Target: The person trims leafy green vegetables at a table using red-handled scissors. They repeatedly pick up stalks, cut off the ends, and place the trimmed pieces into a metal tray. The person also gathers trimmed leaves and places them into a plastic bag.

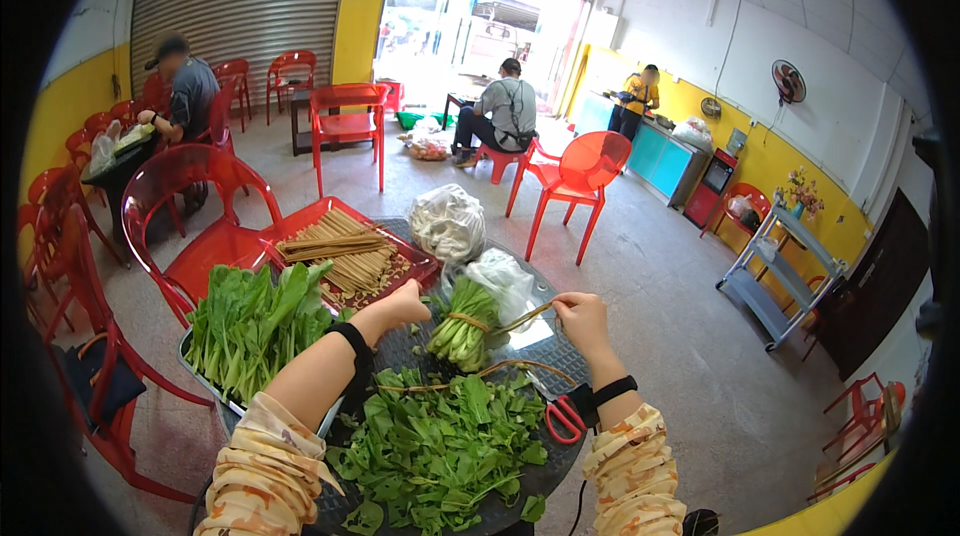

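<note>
A bundle of green leafy vegetables (465, 326) sits on the dark table, stems towards me, with a brown strand wrapped around its middle. My right hand (581, 322) pinches the free end of this thin strand (525, 318) and holds it out to the right of the bundle. My left hand (401, 305) is just left of the bundle; its fingertips are partly hidden, so I cannot tell whether they grip anything. A pile of loose leaves (450, 453) covers the near part of the table. Red-handled scissors (564, 420) lie at its right edge, by my right wrist.
Long leafy greens (255, 330) fill a metal tray at left. Behind it, a red tray (420, 266) holds several thin brown sticks (345, 247). Plastic bags (448, 225) stand at the table's far side. Red chairs (574, 176) surround it; three other people are farther off.
</note>
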Motion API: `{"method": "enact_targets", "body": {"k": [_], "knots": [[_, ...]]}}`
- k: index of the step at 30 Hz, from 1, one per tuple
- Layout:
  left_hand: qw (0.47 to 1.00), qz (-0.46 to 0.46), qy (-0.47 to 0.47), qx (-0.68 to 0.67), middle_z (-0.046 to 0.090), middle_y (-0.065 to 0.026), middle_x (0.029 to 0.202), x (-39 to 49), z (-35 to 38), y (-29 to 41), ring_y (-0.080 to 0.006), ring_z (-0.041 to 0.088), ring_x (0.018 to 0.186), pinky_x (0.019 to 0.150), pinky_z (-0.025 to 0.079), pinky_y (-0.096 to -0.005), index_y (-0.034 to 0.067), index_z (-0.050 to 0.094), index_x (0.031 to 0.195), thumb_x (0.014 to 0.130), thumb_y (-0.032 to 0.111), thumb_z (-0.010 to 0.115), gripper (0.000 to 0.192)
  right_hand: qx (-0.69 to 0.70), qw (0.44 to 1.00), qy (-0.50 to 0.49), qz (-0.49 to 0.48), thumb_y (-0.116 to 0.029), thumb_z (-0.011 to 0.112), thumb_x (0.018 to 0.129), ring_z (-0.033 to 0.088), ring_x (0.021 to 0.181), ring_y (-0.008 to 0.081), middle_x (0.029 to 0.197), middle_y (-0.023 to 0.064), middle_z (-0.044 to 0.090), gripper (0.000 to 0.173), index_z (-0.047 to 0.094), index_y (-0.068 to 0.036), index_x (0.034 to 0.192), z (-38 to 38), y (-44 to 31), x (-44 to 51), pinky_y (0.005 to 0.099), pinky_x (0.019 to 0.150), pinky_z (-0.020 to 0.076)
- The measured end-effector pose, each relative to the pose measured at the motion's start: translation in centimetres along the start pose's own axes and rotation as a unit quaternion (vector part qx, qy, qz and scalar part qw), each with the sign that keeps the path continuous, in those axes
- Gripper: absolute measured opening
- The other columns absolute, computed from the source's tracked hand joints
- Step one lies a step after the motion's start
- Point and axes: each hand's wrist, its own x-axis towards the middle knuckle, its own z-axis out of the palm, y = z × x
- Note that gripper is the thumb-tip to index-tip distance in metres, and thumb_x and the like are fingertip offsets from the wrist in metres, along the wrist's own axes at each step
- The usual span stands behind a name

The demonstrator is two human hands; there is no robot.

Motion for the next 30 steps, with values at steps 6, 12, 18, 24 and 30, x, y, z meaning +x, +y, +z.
{"method": "enact_targets", "body": {"k": [6,12,18,24,30], "knots": [[0.881,0.399,0.213,0.136,0.06,-0.0176,0.113,0.4,5.0,0.7,-0.0372,0.057,0.111,0.096,0.048,-0.0455,0.005,0.066,0.109,0.081,0.012,0.07,0.029,0.052,0.998,0.029,-0.029,-0.014,0.073,0.084,0.069,0.068,0.0198,0.079,0.0133,0.074,0.015,0.077,-0.001,0.091,-0.5,-0.5,0.0,0.032,0.064,0.0519],[0.844,0.421,0.162,0.29,0.064,-0.0139,0.102,1.1,7.4,1.6,-0.0345,0.062,0.101,0.087,0.053,-0.0445,0.002,0.067,0.093,0.085,0.013,0.064,0.014,0.034,0.997,0.051,-0.055,-0.013,0.072,0.084,0.069,0.07,0.0163,0.08,0.0119,0.074,0.014,0.078,-0.001,0.09,-0.9,-0.8,-0.3,0.0297,0.064,0.0513],[0.907,0.356,0.15,0.166,0.065,-0.0192,0.097,2.6,5.6,1.5,-0.0384,0.062,0.097,0.085,0.051,-0.0459,-0.001,0.067,0.096,0.084,0.01,0.064,0.016,0.032,0.994,0.106,0.003,-0.011,0.072,0.084,0.069,0.071,0.0164,0.079,0.0117,0.074,0.014,0.077,-0.001,0.091,-2.0,0.2,0.1,0.0285,0.066,0.0518],[0.978,0.121,0.165,0.022,0.072,-0.0189,0.084,3.1,1.7,-0.9,-0.0255,0.071,0.075,0.069,0.056,-0.0405,-0.008,0.068,0.093,0.089,0.007,0.061,0.017,0.105,0.974,0.167,0.108,-0.008,0.072,0.083,0.068,0.072,0.0136,0.077,0.0079,0.074,0.013,0.077,0.002,0.089,-2.6,5.3,0.9,0.027,0.067,0.0513],[0.989,-0.018,0.142,-0.037,0.072,-0.0202,0.076,1.7,0.9,-0.3,-0.0249,0.072,0.067,0.064,0.058,-0.0366,-0.013,0.068,0.086,0.082,0.003,0.061,0.017,0.016,0.991,-0.004,0.136,-0.014,0.073,0.076,0.069,0.064,0.0167,0.072,0.0093,0.074,0.016,0.079,-0.002,0.084,-1.1,11.4,-0.6,0.0307,0.064,0.0537]]}}
